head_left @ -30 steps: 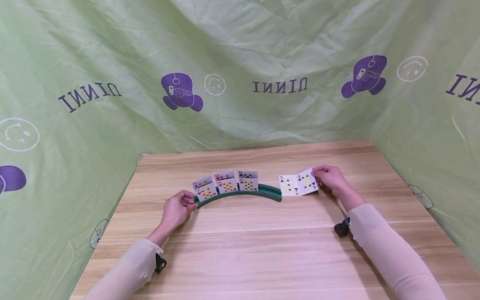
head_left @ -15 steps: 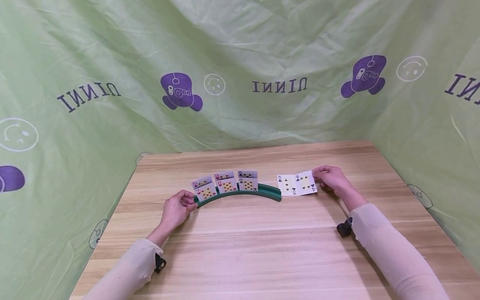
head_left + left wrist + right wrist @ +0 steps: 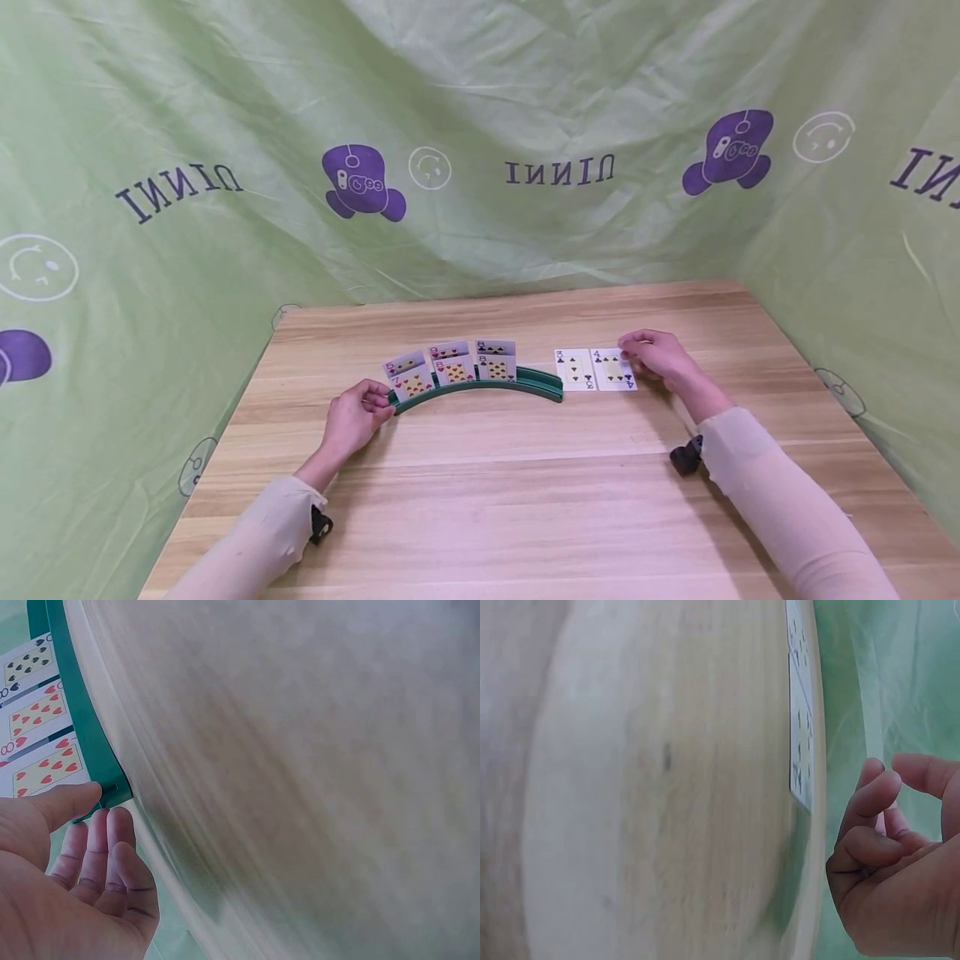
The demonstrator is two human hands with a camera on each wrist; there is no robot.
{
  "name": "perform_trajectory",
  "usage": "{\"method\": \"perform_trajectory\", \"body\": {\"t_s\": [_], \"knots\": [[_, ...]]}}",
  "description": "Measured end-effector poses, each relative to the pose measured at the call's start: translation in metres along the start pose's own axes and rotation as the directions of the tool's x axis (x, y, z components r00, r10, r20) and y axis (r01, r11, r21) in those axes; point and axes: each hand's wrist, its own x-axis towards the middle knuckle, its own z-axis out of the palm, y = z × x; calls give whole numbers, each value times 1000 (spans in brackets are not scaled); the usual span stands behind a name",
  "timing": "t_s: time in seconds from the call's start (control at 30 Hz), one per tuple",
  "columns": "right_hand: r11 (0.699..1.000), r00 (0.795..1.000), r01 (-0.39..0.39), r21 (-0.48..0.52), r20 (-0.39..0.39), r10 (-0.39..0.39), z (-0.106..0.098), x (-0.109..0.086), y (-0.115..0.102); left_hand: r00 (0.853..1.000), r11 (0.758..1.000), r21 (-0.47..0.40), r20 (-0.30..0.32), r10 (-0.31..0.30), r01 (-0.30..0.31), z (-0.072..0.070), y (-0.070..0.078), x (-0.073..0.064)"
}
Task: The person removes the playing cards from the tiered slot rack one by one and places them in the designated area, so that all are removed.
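Note:
A curved green card holder (image 3: pixel 542 383) stands on the table with playing cards (image 3: pixel 452 372) upright in two rows, red hearts and black suits among them. My left hand (image 3: pixel 356 417) grips its left end; in the left wrist view the thumb lies over the green end and the fingers curl beneath. To the right of the holder, a black three card (image 3: pixel 573 369) and a black four card (image 3: pixel 613 369) lie flat side by side, face up. My right hand (image 3: pixel 657 357) is at the four's right edge. In the right wrist view its loosely bent fingers hold nothing.
The wooden table (image 3: pixel 495 508) runs up to a green printed curtain (image 3: pixel 480 233) behind and at both sides. Black wrist devices (image 3: pixel 686 457) sit at both sleeves.
The four card, earlier tilted up by the right hand, now lies flat beside the three, and the right hand no longer holds it. The left hand and the holder stay put.

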Motion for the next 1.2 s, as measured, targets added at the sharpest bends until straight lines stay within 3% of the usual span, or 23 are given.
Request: {"method": "perform_trajectory", "body": {"t_s": [1.2], "knots": [[990,984,104,95,135,-117,31,-16,-27,1000,1000,3,2,-12,12,0,-1,1]]}}
